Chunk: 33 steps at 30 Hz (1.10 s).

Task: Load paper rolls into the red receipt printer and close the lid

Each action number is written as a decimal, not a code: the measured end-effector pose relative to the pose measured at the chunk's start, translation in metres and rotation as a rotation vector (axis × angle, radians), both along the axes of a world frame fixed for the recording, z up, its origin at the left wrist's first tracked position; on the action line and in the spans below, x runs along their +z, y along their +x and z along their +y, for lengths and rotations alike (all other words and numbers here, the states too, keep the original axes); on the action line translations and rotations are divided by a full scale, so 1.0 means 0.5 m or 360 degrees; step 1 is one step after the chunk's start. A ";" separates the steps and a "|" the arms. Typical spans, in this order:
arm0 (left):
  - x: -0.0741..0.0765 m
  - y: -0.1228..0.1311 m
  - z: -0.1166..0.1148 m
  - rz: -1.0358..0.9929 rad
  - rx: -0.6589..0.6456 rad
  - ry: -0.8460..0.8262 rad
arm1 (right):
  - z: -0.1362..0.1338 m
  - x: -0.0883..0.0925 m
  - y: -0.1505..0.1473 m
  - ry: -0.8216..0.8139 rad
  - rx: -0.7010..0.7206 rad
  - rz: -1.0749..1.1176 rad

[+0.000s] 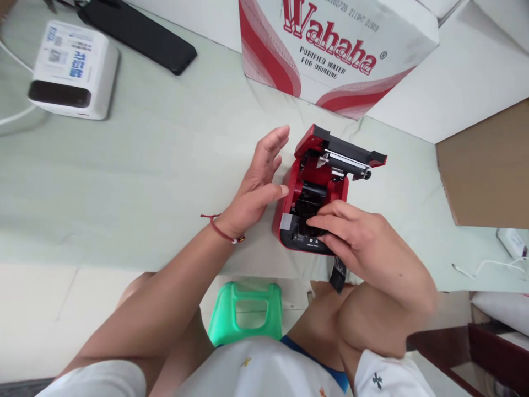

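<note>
A small red and black label printer (285, 234) stands on the table with its lid (343, 144) tipped up, showing a roller under the lid and dark glossy film (312, 193) inside. My right hand (355, 231) reaches into the front of it, fingers bent and closed on black ribbon, most of which the fingers hide. Below that hand, a loose end of black ribbon (338, 274) hangs over the printer's front edge. At the printer's left side, my left hand (262, 176) is open, its fingers spread and the thumb at the red side wall; it holds nothing.
Behind the printer stands a Wahaha water carton (322, 60). A white device (74, 71) with a cable and a black phone-like slab (140, 34) lie at the back left. A brown cardboard box (487, 165) is on the right. A green stool (223, 314) shows below the table edge.
</note>
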<state>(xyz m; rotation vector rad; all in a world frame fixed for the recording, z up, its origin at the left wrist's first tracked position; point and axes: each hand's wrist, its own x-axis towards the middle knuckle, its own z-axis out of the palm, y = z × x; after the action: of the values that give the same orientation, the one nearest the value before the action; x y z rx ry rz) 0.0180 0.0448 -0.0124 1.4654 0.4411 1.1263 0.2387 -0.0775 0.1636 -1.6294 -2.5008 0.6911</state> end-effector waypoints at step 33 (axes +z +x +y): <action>0.056 -0.015 -0.064 0.0250 0.0063 0.0591 | 0.003 0.013 0.038 -0.0049 -0.0117 0.0577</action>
<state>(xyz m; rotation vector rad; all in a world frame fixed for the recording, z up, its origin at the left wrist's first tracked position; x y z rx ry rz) 0.0106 0.0129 0.0157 1.8858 0.3841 1.1720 0.2575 -0.0762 0.1701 -1.4425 -2.1745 0.9255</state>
